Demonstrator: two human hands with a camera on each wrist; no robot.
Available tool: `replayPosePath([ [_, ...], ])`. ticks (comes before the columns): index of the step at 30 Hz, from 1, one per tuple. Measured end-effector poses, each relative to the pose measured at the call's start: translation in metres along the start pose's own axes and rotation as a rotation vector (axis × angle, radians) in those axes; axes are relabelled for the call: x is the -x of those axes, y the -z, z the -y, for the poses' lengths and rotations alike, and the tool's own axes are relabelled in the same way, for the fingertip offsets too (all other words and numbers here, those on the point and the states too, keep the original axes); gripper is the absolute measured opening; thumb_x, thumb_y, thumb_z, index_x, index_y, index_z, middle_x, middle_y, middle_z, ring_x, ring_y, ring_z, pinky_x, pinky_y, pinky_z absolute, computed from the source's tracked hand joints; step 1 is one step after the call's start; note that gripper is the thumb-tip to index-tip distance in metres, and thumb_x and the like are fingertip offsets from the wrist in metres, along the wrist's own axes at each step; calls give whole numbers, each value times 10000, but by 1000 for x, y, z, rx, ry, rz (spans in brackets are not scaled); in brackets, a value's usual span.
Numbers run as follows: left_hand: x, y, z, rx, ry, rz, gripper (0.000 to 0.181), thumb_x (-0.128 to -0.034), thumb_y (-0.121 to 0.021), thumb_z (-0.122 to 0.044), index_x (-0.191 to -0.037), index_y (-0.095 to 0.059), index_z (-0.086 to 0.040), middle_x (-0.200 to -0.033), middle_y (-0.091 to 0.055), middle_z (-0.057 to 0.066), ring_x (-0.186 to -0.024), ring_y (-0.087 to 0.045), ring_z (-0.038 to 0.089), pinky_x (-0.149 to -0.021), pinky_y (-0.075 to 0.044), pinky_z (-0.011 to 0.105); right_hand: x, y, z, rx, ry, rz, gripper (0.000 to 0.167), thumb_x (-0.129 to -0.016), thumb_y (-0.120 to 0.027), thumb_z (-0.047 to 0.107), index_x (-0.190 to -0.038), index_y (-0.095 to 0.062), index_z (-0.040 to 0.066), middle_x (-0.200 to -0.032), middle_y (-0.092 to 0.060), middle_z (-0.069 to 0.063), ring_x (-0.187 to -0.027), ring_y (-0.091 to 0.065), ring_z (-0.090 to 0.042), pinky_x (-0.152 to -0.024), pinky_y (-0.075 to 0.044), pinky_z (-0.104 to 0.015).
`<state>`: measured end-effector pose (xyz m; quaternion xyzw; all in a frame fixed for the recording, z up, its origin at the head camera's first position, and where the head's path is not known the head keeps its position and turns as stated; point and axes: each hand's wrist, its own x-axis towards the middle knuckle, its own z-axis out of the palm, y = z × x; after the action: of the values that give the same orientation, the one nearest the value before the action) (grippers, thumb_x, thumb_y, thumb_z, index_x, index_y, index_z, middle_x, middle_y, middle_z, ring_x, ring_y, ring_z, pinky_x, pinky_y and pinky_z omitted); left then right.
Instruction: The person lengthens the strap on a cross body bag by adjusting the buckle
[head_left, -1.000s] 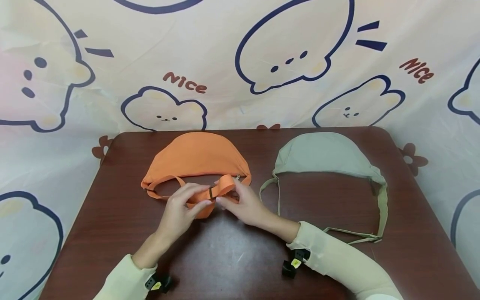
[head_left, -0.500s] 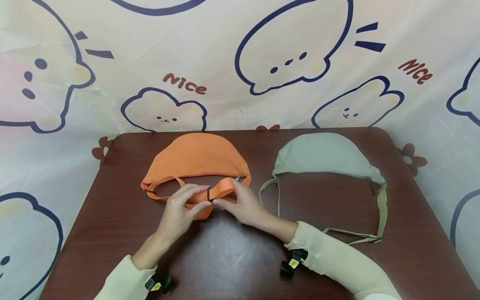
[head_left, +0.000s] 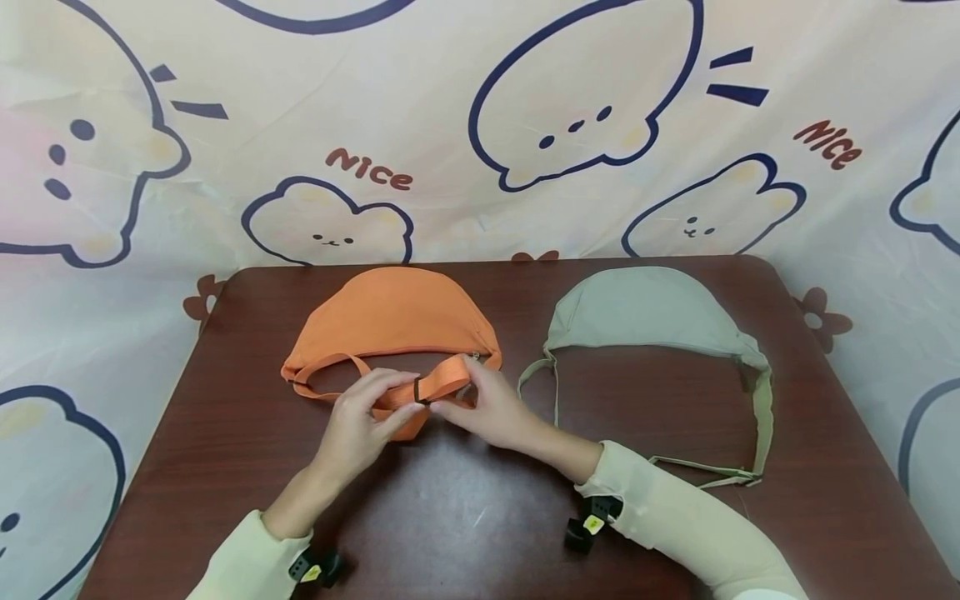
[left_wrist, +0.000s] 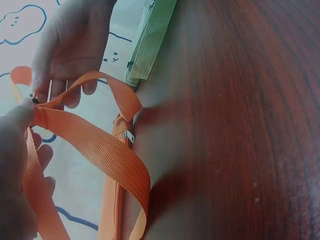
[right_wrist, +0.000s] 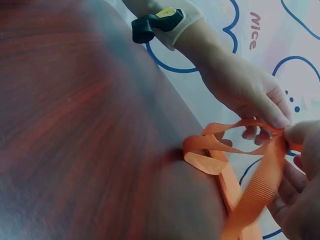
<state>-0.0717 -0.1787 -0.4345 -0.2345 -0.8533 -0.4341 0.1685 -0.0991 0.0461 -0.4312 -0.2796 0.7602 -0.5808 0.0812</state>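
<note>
An orange bag lies at the back left of the table, its orange strap raised in front of it. My left hand pinches the strap beside a dark buckle. On the buckle's other side my right hand grips the looped strap between thumb and fingers. In the left wrist view the strap hangs in wide loops below the fingers. The right wrist view shows both hands close together at the strap; the buckle is mostly hidden there.
A grey-green bag lies at the back right, with its strap running down the right side of the brown table. A patterned cloth hangs behind the table and at its sides.
The strap loop and buckle have shifted slightly left and the loop sits a little lower. Both hands keep their hold, and the bags have not moved.
</note>
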Motion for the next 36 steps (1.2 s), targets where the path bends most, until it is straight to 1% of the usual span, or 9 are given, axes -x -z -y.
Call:
replayPosePath([
  [3,0,0,0,-7,9,12,413,-778,-869,-13,-1156,-737,-112,-1074,-705,-9,-926,-655,142,-808,-469,139,-1,8,3,27,1,19,493,-911,-788,161,-1331,-554,55,-1117,-674,-42,-690,-598,-149,-632,-526,-322],
  [5,0,0,1,-13,4,19,414,-774,-872,-14,-1153,-736,-115,-1073,-705,-13,-924,-654,139,-810,-467,136,-2,12,6,40,13,19,540,-900,-800,167,-1358,-537,52,-1168,-672,-84,-759,-633,-210,-665,-554,-395],
  [8,0,0,1,-24,-19,24,418,-767,-876,-8,-1148,-736,-111,-1073,-708,-14,-936,-660,144,-828,-469,135,-4,17,11,58,49,22,560,-883,-819,162,-1357,-539,60,-1192,-660,-112,-873,-639,-233,-682,-569,-462],
  [11,0,0,2,-36,-37,26,419,-764,-878,-6,-1145,-737,-105,-1077,-711,-12,-948,-665,150,-846,-469,136,-7,18,16,108,101,25,529,-862,-843,174,-1314,-581,93,-1193,-650,-66,-936,-608,-162,-666,-561,-446],
  [14,1,0,2,-44,-40,31,414,-766,-877,-11,-1145,-739,-107,-1077,-711,-14,-948,-666,148,-852,-469,134,-10,19,19,169,125,26,457,-854,-853,216,-1246,-637,128,-1160,-665,8,-934,-575,-95,-698,-537,-397],
  [19,1,1,2,-41,-28,39,413,-772,-875,-16,-1151,-739,-106,-1081,-712,-15,-950,-670,149,-849,-474,124,-11,20,23,198,64,24,306,-869,-839,242,-1125,-709,136,-1097,-703,21,-895,-604,-77,-754,-526,-283],
  [22,1,1,2,-38,-19,41,405,-777,-874,-20,-1148,-738,-108,-1079,-709,-17,-946,-668,146,-840,-473,116,-11,20,24,226,31,33,251,-877,-831,242,-1085,-727,147,-1047,-702,56,-882,-614,-81,-759,-527,-270],
  [31,1,2,1,-49,-36,44,397,-771,-885,-34,-1133,-735,-101,-1064,-705,-24,-929,-660,136,-814,-472,132,-12,18,23,364,10,86,241,-884,-821,268,-1095,-739,184,-1031,-705,107,-885,-595,-58,-773,-497,-260],
  [36,2,2,0,-47,-36,45,395,-772,-885,-35,-1130,-735,-104,-1062,-703,-23,-920,-659,131,-806,-471,129,-12,17,23,391,13,85,227,-890,-812,265,-1088,-740,179,-1021,-709,95,-863,-599,-59,-761,-491,-258],
])
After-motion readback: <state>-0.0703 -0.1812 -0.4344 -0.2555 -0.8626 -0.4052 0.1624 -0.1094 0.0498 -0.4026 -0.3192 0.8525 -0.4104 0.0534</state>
